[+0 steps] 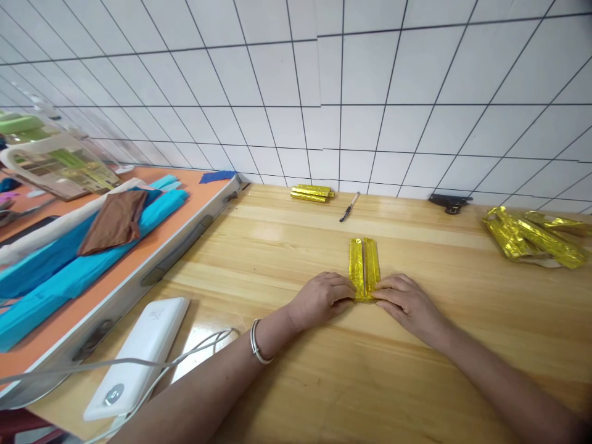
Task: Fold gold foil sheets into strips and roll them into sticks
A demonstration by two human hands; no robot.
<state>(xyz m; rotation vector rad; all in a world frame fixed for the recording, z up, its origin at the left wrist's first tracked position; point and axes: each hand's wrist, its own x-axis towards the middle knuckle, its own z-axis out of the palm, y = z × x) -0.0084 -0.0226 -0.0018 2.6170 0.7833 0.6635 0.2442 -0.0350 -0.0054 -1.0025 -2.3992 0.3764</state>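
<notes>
So, grip first: a gold foil piece (356,262) is pinched at its near end, one corner per hand. By the left hand (324,299), the near left corner is held with thumb and fingertips brought almost together. The near right corner is held much the same way by the right hand (411,308), with barely any space left between thumb and fingers. The foil is laid flat on the wooden table (287,253), stretched away from the grip, and split lengthwise by a narrow gap down its middle. A silvery bangle (254,340) is worn on the left wrist.

Beyond the grip, a pen (349,208) can be seen, with a small bundle of gold strips (309,193) left of it. Far off to the right, a crinkled gold foil pile (536,237) is heaped, and a black object (451,202) is set against the tiled wall (370,129).

Left of the grip and nearer, a white power bank (143,351) is crossed by pale cables (198,348). Further left, blue material (152,225) and a brown folded piece (115,221) are spread over an orange surface (197,206).
</notes>
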